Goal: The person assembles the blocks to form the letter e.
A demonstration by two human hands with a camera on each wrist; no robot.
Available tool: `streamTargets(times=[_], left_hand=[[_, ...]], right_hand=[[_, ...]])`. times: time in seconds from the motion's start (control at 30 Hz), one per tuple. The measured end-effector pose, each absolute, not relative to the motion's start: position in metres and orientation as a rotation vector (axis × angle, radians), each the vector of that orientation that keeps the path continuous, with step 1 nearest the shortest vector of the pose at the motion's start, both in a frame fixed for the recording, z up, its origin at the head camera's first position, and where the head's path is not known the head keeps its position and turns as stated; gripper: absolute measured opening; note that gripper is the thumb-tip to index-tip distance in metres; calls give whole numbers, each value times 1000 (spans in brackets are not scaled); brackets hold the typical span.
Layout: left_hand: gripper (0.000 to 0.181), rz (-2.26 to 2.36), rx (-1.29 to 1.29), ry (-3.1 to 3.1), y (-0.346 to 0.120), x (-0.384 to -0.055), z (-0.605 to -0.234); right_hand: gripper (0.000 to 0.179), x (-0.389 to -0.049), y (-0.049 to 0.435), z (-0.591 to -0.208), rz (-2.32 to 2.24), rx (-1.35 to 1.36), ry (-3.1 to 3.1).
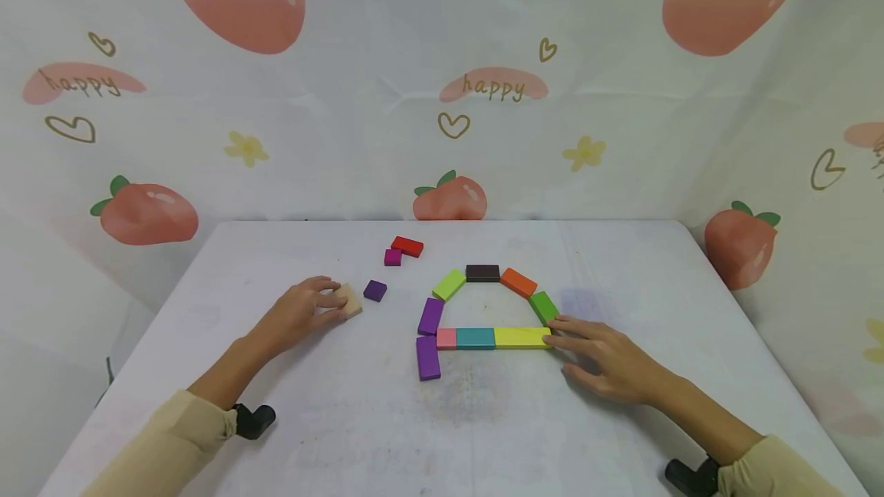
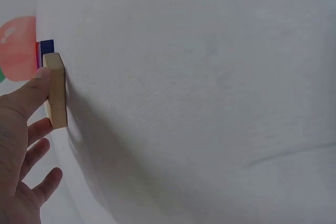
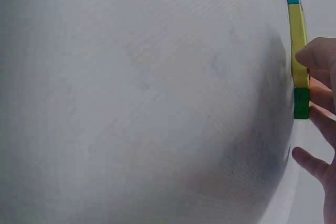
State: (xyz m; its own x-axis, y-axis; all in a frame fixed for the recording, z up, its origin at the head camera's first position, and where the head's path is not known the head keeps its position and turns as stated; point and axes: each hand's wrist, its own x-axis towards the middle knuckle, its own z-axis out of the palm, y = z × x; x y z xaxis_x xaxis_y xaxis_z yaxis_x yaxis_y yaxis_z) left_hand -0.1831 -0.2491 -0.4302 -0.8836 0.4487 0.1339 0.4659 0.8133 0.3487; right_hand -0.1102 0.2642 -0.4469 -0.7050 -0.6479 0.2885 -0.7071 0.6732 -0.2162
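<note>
My left hand (image 1: 307, 309) pinches a pale wooden block (image 2: 56, 90) between thumb and fingers, at the left of the table. Just right of it lies a small dark purple block (image 1: 375, 291). My right hand (image 1: 611, 359) has its fingertips at the right end of a long yellow block (image 1: 522, 338) and the lower end of a green block (image 1: 543, 307). Its fingers are extended, thumb apart from them. A teal block (image 1: 475, 339) and a pink block (image 1: 446, 339) continue the yellow one's row to the left.
Above the row arch a purple block (image 1: 431, 316), lime block (image 1: 450, 284), black block (image 1: 483, 274) and orange block (image 1: 518, 282). Another purple block (image 1: 428, 358) stands below left. A red block (image 1: 407, 246) and magenta block (image 1: 393, 258) lie farther back on the white table (image 1: 345, 436).
</note>
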Motion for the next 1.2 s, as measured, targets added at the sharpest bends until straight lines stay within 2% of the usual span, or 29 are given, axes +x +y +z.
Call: streamTargets(times=[0.23, 0.6, 1.2], left_hand=[[23, -564, -863, -2815, -249, -170, -434], [25, -512, -1072, -2694, -235, -153, -436], [19, -520, -1353, -2603, -206, -131, -431]], right_hand=[[46, -110, 264, -448, 467, 1098, -2710], [47, -110, 265, -449, 457, 1097, -2708], [48, -110, 264, -448, 464, 1109, -2691]])
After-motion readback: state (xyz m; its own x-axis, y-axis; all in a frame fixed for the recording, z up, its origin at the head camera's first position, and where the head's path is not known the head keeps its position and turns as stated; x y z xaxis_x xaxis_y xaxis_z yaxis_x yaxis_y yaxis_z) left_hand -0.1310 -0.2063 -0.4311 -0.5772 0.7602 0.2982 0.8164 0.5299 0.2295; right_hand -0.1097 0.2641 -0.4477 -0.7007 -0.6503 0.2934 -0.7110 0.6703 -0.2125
